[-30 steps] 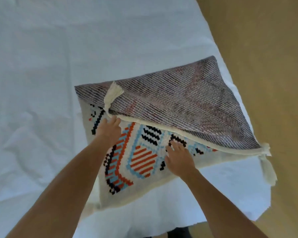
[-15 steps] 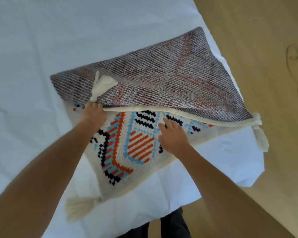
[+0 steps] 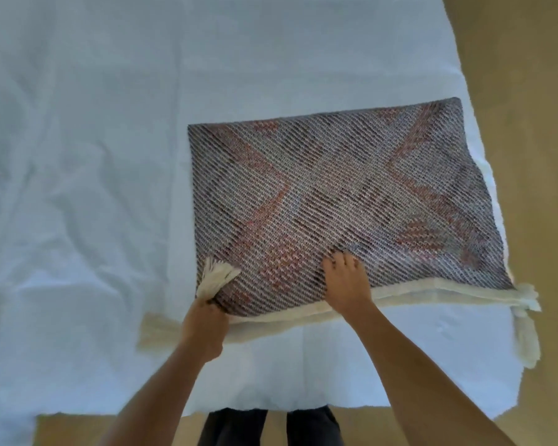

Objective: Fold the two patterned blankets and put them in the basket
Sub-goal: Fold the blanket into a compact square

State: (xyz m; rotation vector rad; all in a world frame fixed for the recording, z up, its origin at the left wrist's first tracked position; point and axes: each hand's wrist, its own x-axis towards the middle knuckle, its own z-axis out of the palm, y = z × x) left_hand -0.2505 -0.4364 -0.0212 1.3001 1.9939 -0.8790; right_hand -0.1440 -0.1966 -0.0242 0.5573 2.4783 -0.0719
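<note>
A patterned blanket [image 3: 345,201] lies folded flat on a white sheet [image 3: 78,156] that covers a bed, toward the bed's right side and near its front edge. The side facing up is the blanket's back: a fine diagonal weave of grey and dark threads with faded red shapes showing through. A cream border [image 3: 432,294] runs along the front edge, where two layers sit nearly one on top of the other.

The left hand [image 3: 205,326] is at the blanket's front left corner. Its fingers are curled round that corner, gripping the fabric together with a cream tassel [image 3: 218,278], which fans up and out above the knuckles. A second tassel [image 3: 157,329] lies flat on the sheet just left of this hand. The corner is lifted slightly off the layer beneath.

The right hand [image 3: 347,281] lies palm down on the blanket near the middle of the front edge, fingers straight and slightly spread, pressing the top layer flat; it grips nothing. The two hands are apart, with a stretch of blanket between them.

At the front right corner more cream tassels [image 3: 527,329] hang over the side of the bed. A tan floor [image 3: 529,91] shows on the right, and the person's dark trousers [image 3: 271,428] at the bottom.
</note>
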